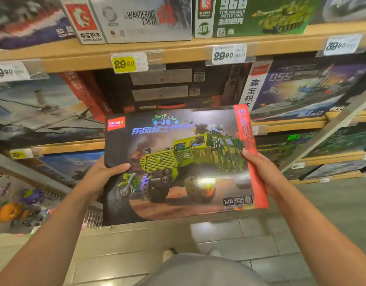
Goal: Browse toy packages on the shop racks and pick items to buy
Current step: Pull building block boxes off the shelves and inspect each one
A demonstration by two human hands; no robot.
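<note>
Two hands hold one big toy box (184, 162) out in front of the shelves. The box shows a green army truck, and it is tipped so its picture faces up at the camera. The left hand (99, 174) grips the left edge, thumb lying flat on the picture; its other fingers are hidden under the box. The right hand (260, 172) grips the red right edge, with fingers (248, 154) pressed together on the front near the edge.

The box hangs in the air, clear of the racks. Its top edge is near a dark stack of boxes (167, 89) on the shelf behind. Above, a wooden shelf edge (178, 52) carries a yellow price tag (124, 64) and a white price tag (228, 54). A grey box (140, 19) and a green tank box (256, 15) sit on that shelf.

Below the box, the tiled floor (219, 234) is open.
</note>
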